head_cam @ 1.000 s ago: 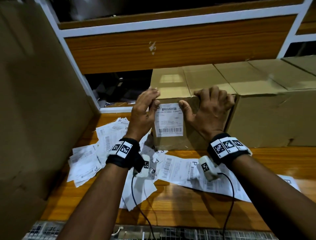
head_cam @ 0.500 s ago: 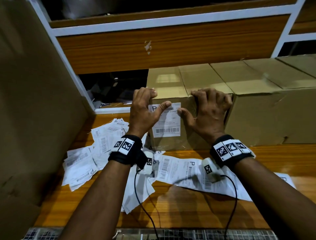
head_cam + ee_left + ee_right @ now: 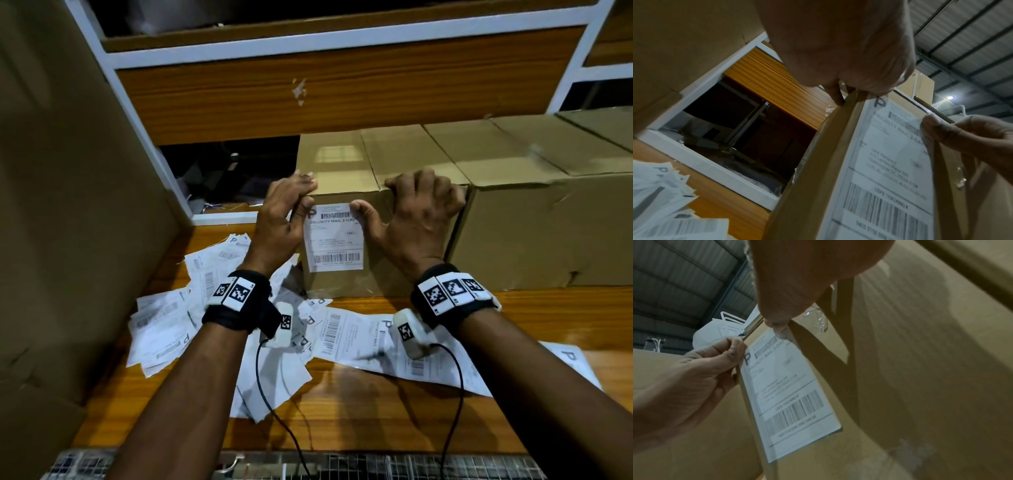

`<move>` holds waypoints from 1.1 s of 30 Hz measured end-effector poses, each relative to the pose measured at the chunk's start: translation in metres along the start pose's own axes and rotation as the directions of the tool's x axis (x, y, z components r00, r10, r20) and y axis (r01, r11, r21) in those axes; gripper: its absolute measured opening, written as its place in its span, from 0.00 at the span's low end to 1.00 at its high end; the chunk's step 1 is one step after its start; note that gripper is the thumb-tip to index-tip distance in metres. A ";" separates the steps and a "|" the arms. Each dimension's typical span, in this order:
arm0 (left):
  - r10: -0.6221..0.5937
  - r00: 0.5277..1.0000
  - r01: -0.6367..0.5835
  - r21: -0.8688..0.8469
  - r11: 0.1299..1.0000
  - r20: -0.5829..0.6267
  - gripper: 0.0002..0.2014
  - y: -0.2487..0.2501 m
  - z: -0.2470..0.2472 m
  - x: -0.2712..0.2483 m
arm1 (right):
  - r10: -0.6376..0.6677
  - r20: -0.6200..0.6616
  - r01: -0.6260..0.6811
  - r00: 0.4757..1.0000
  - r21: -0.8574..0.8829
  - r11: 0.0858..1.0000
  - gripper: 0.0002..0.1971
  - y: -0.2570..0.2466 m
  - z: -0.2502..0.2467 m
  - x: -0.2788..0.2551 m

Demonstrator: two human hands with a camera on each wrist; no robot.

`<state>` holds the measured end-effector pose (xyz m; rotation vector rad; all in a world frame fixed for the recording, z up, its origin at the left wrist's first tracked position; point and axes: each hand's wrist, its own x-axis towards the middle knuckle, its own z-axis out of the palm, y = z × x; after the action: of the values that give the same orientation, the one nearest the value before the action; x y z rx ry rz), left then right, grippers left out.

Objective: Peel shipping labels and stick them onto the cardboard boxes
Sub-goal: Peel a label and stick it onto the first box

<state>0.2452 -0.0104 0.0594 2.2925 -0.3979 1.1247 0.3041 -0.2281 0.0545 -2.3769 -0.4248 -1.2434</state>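
Note:
A white shipping label lies flat on the front face of a brown cardboard box on the wooden shelf. My left hand grips the box's top left corner, its thumb pressing the label's top left corner. My right hand hooks its fingers over the box's top edge, with its thumb on the label's top right corner. The left wrist view shows the label from below, my left hand at the box edge and the right thumb on the label. The right wrist view shows the label between both thumbs.
Loose label sheets are scattered on the wooden shelf under my wrists. A tall cardboard box stands at the left. More boxes sit against the labelled one on the right. A shelf board hangs low overhead.
My left thumb, stretched across the label's top half a second ago, has drawn back to its top left corner. My right thumb has slid up to the top right corner.

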 end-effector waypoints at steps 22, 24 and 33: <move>-0.259 0.937 0.283 -0.077 0.956 0.232 0.65 -0.028 0.012 -0.053 | -0.100 0.317 0.119 0.943 -0.043 0.992 0.76 0.022 0.008 -0.030; -0.360 0.897 0.389 -0.072 0.918 0.255 0.64 -0.029 0.018 -0.064 | -0.099 0.338 0.120 0.936 -0.042 0.992 0.79 0.022 0.009 -0.032; -0.482 0.853 0.506 -0.094 0.857 0.202 0.50 -0.022 0.042 -0.086 | -0.104 0.304 0.095 0.947 0.045 0.994 0.80 0.021 0.014 -0.037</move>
<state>0.2300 -0.0156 -0.0373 2.1875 0.0595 0.6188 0.3029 -0.2422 0.0115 -2.5567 -0.6613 -0.8991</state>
